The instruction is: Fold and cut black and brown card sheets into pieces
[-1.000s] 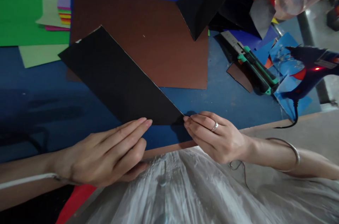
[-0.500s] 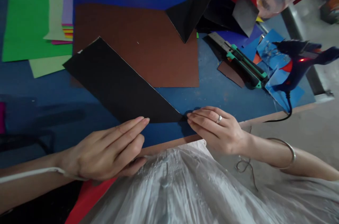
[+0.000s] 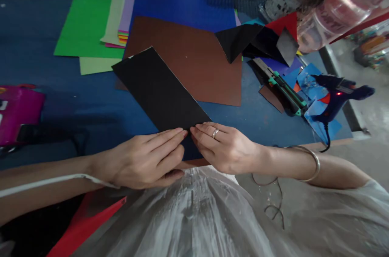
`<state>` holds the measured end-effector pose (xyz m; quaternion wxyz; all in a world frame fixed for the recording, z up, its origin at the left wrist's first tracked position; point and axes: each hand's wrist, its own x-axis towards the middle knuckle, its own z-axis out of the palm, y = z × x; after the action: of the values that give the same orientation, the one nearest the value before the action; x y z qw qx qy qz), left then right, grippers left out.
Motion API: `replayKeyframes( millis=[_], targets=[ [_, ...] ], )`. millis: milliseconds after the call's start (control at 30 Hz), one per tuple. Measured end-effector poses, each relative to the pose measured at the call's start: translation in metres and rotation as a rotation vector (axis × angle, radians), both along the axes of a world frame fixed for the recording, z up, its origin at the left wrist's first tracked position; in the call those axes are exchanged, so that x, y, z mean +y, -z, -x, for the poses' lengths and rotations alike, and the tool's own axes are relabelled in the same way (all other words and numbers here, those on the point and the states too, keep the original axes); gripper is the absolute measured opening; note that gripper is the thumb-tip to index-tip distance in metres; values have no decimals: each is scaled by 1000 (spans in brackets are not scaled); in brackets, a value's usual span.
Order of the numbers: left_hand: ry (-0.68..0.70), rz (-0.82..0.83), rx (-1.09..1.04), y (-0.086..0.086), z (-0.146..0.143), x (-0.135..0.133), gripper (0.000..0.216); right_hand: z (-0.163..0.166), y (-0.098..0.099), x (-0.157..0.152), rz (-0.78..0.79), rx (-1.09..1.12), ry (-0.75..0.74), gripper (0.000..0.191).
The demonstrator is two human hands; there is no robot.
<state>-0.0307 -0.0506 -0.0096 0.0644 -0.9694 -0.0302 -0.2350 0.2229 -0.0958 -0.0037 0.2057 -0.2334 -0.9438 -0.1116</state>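
Observation:
A long piece of black craft paper (image 3: 161, 91) lies slanted on the blue table, its far part over a brown sheet (image 3: 194, 62). At its near edge, my left hand (image 3: 146, 160) is closed, with the fingertips pressed together on the paper and the thumb lower down. Right beside those fingertips, my right hand (image 3: 226, 147), with a ring on one finger, is closed on the near right corner of the paper. The fingers cover that edge, so any fold under them is hidden.
Blue (image 3: 182, 6) and green sheets (image 3: 88, 26) lie behind. On the right are folded black paper (image 3: 240, 40), a green-and-black utility knife (image 3: 282, 89) and a glue gun (image 3: 334, 91) with a lit red light and cord. A magenta object (image 3: 21, 113) sits at the left.
My right hand has moved left along the near edge of the black paper, up against my left fingertips. The view has shifted, showing more of the table's left and far side.

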Motion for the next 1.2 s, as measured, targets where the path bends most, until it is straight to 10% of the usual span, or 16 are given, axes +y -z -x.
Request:
replayKeyframes(
  millis=[800, 1200],
  targets=[
    [-151, 119, -193, 10, 24, 8, 4, -33, -27, 3, 302, -154, 181, 35],
    [-234, 29, -183, 0, 15, 6, 8, -5, -29, 12, -20, -391, 151, 33]
  ],
)
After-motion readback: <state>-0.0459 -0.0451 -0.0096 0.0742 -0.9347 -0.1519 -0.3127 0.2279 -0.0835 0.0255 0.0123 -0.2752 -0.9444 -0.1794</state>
